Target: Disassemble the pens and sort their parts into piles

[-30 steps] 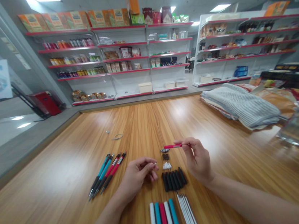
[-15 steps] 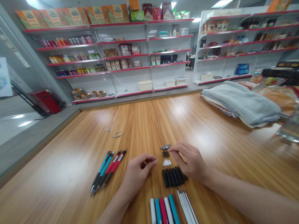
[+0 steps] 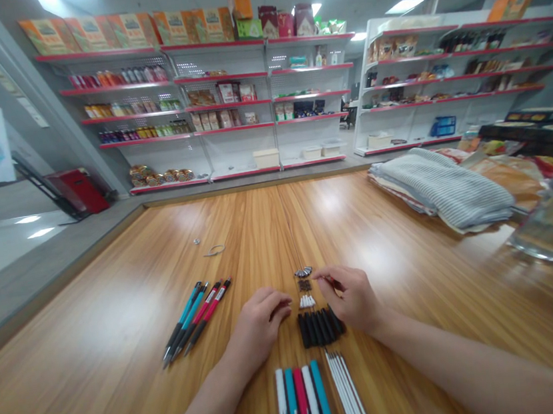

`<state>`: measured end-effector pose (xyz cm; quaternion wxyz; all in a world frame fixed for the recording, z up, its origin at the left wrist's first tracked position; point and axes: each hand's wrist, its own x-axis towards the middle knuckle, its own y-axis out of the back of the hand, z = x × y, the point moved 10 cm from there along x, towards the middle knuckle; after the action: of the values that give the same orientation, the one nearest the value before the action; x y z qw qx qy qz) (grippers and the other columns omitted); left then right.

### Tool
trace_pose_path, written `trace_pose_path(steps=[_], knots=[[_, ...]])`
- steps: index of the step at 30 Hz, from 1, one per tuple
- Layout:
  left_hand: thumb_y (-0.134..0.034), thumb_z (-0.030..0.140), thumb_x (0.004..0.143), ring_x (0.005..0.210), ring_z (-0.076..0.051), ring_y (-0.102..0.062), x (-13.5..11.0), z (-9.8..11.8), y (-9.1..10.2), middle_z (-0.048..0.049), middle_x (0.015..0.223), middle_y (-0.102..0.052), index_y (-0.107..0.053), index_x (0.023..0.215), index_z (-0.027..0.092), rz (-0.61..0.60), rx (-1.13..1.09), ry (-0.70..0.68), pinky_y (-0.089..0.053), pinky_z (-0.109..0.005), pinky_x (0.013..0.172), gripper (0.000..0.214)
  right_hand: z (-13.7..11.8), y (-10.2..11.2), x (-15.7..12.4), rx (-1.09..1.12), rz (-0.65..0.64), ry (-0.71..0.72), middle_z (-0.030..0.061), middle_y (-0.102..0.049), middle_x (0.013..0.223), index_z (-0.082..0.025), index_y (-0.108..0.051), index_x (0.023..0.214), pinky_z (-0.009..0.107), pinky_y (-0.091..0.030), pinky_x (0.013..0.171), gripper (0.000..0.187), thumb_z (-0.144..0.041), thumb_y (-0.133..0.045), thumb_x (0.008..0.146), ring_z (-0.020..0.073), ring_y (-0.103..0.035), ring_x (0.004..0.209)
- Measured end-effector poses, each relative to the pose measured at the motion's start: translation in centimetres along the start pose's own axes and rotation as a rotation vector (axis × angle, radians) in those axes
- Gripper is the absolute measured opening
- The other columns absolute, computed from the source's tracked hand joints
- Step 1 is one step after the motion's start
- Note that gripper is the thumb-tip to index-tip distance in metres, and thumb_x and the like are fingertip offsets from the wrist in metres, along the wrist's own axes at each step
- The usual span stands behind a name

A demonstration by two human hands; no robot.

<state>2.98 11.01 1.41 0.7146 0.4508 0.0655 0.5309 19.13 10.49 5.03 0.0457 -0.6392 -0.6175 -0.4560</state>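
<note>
My left hand (image 3: 260,320) rests on the wooden table with curled fingers, thumb and fingertips slightly apart and nothing visible between them. My right hand (image 3: 352,297) has its thumb and forefinger brought together beside small metal pen tips (image 3: 303,272) and dark springs (image 3: 305,285); anything in that pinch is too small to make out. Between the hands lie short white pieces (image 3: 307,301) and a row of black pen grips (image 3: 319,328). Nearer me are white, blue and red pen barrels (image 3: 301,402) and thin white refills (image 3: 348,393).
Several whole pens (image 3: 197,321) lie left of my left hand. Farther off are a small wire loop (image 3: 214,249) and a tiny item (image 3: 197,241). Folded striped cloth (image 3: 445,183) and a clear jar (image 3: 543,224) stand right. Stocked shelves (image 3: 220,77) rise beyond the table.
My left hand's fingers have turned slightly downward and its thumb has moved beneath them. My right hand stays by the springs and tips. The whole view has shifted a little.
</note>
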Motion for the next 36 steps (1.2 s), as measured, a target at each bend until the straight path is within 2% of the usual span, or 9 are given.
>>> trace_pose_path(steps=[8, 16, 22, 24, 26, 29, 36], knots=[[-0.052, 0.022, 0.090, 0.090, -0.017, -0.056, 0.1, 0.5, 0.3, -0.0065, 0.094, -0.058, -0.068, 0.098, 0.020, 0.018, 0.033, -0.011, -0.045, -0.029, 0.081, 0.018, 0.4, 0.0, 0.1, 0.010, 0.014, -0.032, 0.0012, -0.061, 0.067, -0.017, -0.067, 0.090, 0.023, -0.039, 0.053, 0.015, -0.020, -0.053, 0.085, 0.0106, -0.050, 0.055], [-0.048, 0.024, 0.093, 0.086, -0.017, -0.056, 0.0, 0.8, -0.2, -0.0070, 0.090, -0.060, -0.070, 0.092, 0.020, -0.020, 0.008, -0.061, -0.045, -0.028, 0.078, 0.023, 0.6, 0.0, 0.1, 0.017, 0.005, -0.043, 0.0001, -0.056, 0.062, -0.017, -0.067, 0.089, 0.023, -0.037, 0.050, 0.015, -0.021, -0.052, 0.086, 0.0099, -0.046, 0.052], [-0.048, 0.023, 0.091, 0.084, -0.017, -0.057, 0.0, 1.0, 0.3, -0.0062, 0.090, -0.061, -0.064, 0.101, 0.020, -0.002, -0.010, -0.009, -0.045, -0.028, 0.077, 0.019, 0.6, -0.1, 0.0, 0.028, -0.002, -0.045, -0.0010, -0.052, 0.059, -0.017, -0.067, 0.090, 0.022, -0.035, 0.049, 0.016, -0.022, -0.052, 0.086, 0.0095, -0.044, 0.050], [-0.045, 0.017, 0.090, 0.081, -0.017, -0.057, 0.0, 1.2, 0.9, -0.0056, 0.087, -0.061, -0.062, 0.097, 0.019, 0.031, -0.028, -0.002, -0.045, -0.028, 0.074, 0.018, 0.5, 0.0, 0.0, 0.028, 0.001, -0.042, -0.0007, -0.053, 0.060, -0.017, -0.067, 0.090, 0.022, -0.035, 0.049, 0.017, -0.022, -0.051, 0.086, 0.0095, -0.045, 0.050], [-0.042, 0.010, 0.086, 0.078, -0.016, -0.056, -0.1, 1.4, 1.2, -0.0051, 0.084, -0.060, -0.060, 0.086, 0.018, 0.047, -0.056, -0.015, -0.044, -0.027, 0.072, 0.020, 0.4, 0.0, 0.0, 0.024, 0.008, -0.042, -0.0008, -0.053, 0.059, -0.017, -0.067, 0.089, 0.022, -0.035, 0.049, 0.017, -0.022, -0.051, 0.086, 0.0096, -0.044, 0.050], [-0.040, 0.002, 0.080, 0.078, -0.015, -0.057, -0.2, 1.6, 1.1, -0.0048, 0.083, -0.059, -0.057, 0.070, 0.017, 0.020, -0.079, -0.045, -0.044, -0.026, 0.071, 0.025, 0.5, 0.0, 0.0, 0.023, 0.013, -0.046, -0.0013, -0.052, 0.057, -0.016, -0.067, 0.089, 0.022, -0.035, 0.048, 0.017, -0.023, -0.051, 0.086, 0.0094, -0.043, 0.049], [-0.042, 0.001, 0.078, 0.080, -0.016, -0.057, -0.2, 1.4, 0.6, -0.0045, 0.082, -0.062, -0.063, 0.074, 0.017, 0.004, -0.054, -0.061, -0.045, -0.028, 0.075, 0.026, 0.5, 0.1, 0.1, 0.026, 0.010, -0.049, -0.0009, -0.055, 0.058, -0.017, -0.067, 0.089, 0.022, -0.035, 0.049, 0.017, -0.023, -0.052, 0.086, 0.0093, -0.044, 0.049]])
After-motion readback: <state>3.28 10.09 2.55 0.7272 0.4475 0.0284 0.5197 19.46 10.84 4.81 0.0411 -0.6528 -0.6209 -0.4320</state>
